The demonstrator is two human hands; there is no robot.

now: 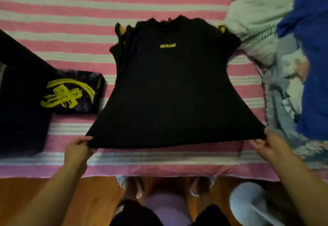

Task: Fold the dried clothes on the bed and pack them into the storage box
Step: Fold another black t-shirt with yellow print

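A black T-shirt (170, 87) with small yellow lettering on the chest lies spread, front up, on the pink-and-white striped bed (71, 9). My left hand (78, 148) pinches its bottom left hem corner. My right hand (268, 145) pinches the bottom right hem corner. The hem is lifted a little off the sheet and stretched between both hands. A folded dark garment with a yellow print (71, 92) lies to the left of the shirt. No storage box is in view.
A heap of unfolded clothes lies at the right: a pale green piece (253, 21), a blue one (312, 51) and grey-blue fabric (284, 105). Dark cloth (21, 90) covers the bed's left edge. Orange floor, my feet and a pale round object (248, 201) are below the bed edge.
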